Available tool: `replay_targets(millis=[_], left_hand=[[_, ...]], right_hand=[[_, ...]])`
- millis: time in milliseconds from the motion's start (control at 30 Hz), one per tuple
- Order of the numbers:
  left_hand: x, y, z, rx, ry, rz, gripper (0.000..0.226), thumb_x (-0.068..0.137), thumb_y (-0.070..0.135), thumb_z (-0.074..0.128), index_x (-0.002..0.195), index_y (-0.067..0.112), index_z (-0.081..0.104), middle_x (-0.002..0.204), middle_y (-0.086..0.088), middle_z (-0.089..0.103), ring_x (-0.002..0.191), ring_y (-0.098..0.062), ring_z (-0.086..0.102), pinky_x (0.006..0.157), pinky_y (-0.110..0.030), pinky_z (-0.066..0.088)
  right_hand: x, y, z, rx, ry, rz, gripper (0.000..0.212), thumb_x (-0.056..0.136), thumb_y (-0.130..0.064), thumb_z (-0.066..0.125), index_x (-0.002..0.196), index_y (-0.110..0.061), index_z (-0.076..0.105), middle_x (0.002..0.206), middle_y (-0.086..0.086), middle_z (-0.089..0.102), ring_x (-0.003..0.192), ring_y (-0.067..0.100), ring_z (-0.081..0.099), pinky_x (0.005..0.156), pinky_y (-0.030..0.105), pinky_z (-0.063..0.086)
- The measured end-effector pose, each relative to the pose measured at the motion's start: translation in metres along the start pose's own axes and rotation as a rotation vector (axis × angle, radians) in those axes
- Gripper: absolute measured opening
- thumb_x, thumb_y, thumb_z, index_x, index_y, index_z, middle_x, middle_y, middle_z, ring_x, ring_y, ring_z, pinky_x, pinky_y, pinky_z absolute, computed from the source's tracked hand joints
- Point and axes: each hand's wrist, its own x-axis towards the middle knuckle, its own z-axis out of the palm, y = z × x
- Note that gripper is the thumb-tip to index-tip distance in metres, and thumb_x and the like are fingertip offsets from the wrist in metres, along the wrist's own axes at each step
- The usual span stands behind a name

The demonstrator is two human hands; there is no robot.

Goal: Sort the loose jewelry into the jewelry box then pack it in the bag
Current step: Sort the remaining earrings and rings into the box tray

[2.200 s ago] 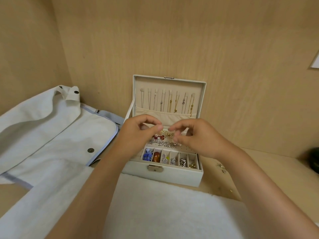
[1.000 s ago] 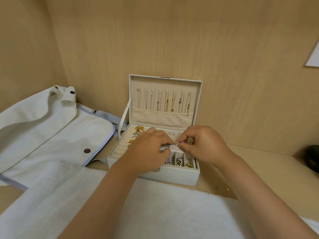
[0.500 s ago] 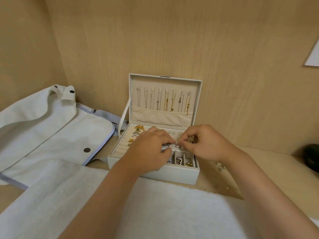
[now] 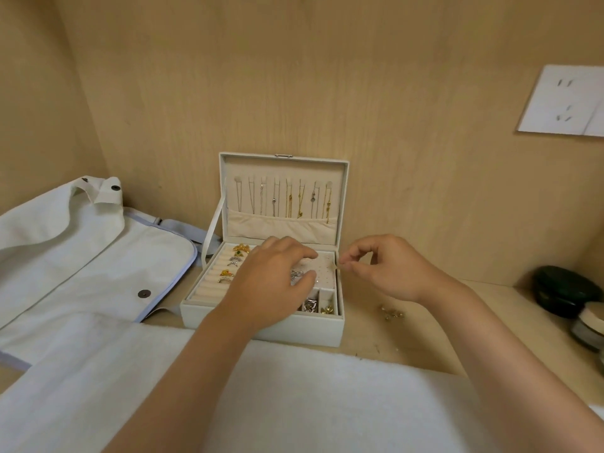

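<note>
The white jewelry box (image 4: 261,331) stands open against the back wall, with several necklaces (image 4: 284,199) hanging in its raised lid. Rings sit in the left ring rolls (image 4: 235,259), and small pieces lie in the front compartments. My left hand (image 4: 271,286) hovers over the box's middle, fingers relaxed above a silver piece (image 4: 296,275) on the earring pad. My right hand (image 4: 382,266) is at the box's right edge, with a tiny earring (image 4: 336,265) pinched between thumb and forefinger. A few loose gold pieces (image 4: 390,312) lie on the table right of the box. The white bag (image 4: 81,256) lies flat at the left.
A white fluffy cloth (image 4: 294,403) covers the near table. Dark round containers (image 4: 565,289) and a small jar (image 4: 591,328) stand at the far right. A white wall socket (image 4: 565,103) is on the back panel. Wooden walls close in behind and left.
My right hand has drawn away from the left to the box's right edge, pinching a tiny piece. My left hand has loosened over the silver piece in the box.
</note>
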Motion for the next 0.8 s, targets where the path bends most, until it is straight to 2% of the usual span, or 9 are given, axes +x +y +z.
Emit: replay_targets(millis=[100, 200, 333, 400, 533, 667, 800], left_hand=[[0.008, 0.028, 0.005, -0.024, -0.008, 0.042, 0.029, 0.093, 0.031, 0.057, 0.121, 0.029, 0.065, 0.115, 0.016, 0.061, 0.111, -0.007, 0.046, 0.093, -0.028, 0.041], [0.017, 0.056, 0.02, -0.035, -0.102, 0.098, 0.028, 0.094, 0.031, 0.056, 0.12, 0.029, 0.064, 0.11, 0.017, 0.06, 0.103, -0.003, 0.044, 0.087, -0.026, 0.041], [0.032, 0.085, 0.046, -0.059, -0.222, 0.1, 0.026, 0.093, 0.027, 0.059, 0.117, 0.03, 0.065, 0.109, 0.015, 0.06, 0.095, -0.003, 0.049, 0.088, -0.029, 0.046], [0.041, 0.095, 0.06, -0.015, -0.312, 0.085, 0.027, 0.093, 0.021, 0.057, 0.118, 0.026, 0.066, 0.112, 0.009, 0.062, 0.097, -0.009, 0.054, 0.091, -0.03, 0.047], [0.053, 0.095, 0.085, 0.155, -0.481, 0.035, 0.033, 0.092, 0.012, 0.056, 0.121, 0.025, 0.065, 0.121, 0.0, 0.061, 0.111, -0.02, 0.057, 0.093, -0.03, 0.046], [0.06, 0.093, 0.095, 0.187, -0.559, -0.02, 0.036, 0.09, 0.008, 0.057, 0.12, 0.025, 0.066, 0.118, 0.0, 0.063, 0.108, -0.021, 0.059, 0.091, -0.028, 0.046], [0.058, 0.088, 0.102, 0.163, -0.543, -0.077, 0.027, 0.086, 0.012, 0.058, 0.103, 0.027, 0.072, 0.109, 0.001, 0.066, 0.101, -0.02, 0.063, 0.092, -0.031, 0.051]], right_hand=[[-0.02, 0.018, -0.022, -0.076, -0.005, 0.026, 0.01, 0.09, -0.017, 0.069, 0.094, -0.021, 0.077, 0.094, -0.011, 0.07, 0.068, -0.018, 0.053, 0.066, 0.003, 0.037], [-0.039, 0.039, -0.034, -0.139, -0.045, 0.077, 0.014, 0.086, -0.013, 0.069, 0.093, -0.023, 0.077, 0.09, -0.012, 0.07, 0.071, -0.015, 0.056, 0.067, 0.005, 0.037], [-0.058, 0.065, -0.036, -0.164, -0.088, 0.141, 0.013, 0.084, -0.017, 0.07, 0.089, -0.028, 0.075, 0.089, -0.014, 0.072, 0.085, 0.0, 0.065, 0.083, 0.021, 0.049], [-0.062, 0.074, -0.033, -0.163, -0.11, 0.164, 0.014, 0.086, -0.018, 0.07, 0.092, -0.029, 0.076, 0.092, -0.013, 0.073, 0.088, 0.004, 0.066, 0.085, 0.021, 0.051], [-0.058, 0.084, -0.023, -0.132, -0.109, 0.18, 0.013, 0.086, -0.022, 0.07, 0.094, -0.03, 0.076, 0.088, -0.015, 0.072, 0.085, 0.003, 0.066, 0.084, 0.024, 0.052], [-0.051, 0.086, -0.015, -0.119, -0.127, 0.182, 0.008, 0.081, -0.031, 0.075, 0.089, -0.031, 0.076, 0.077, -0.017, 0.068, 0.071, 0.0, 0.059, 0.079, 0.027, 0.054], [-0.047, 0.091, -0.015, -0.142, -0.138, 0.18, 0.005, 0.08, -0.029, 0.073, 0.084, -0.03, 0.076, 0.08, -0.016, 0.071, 0.079, 0.003, 0.064, 0.08, 0.03, 0.055]])
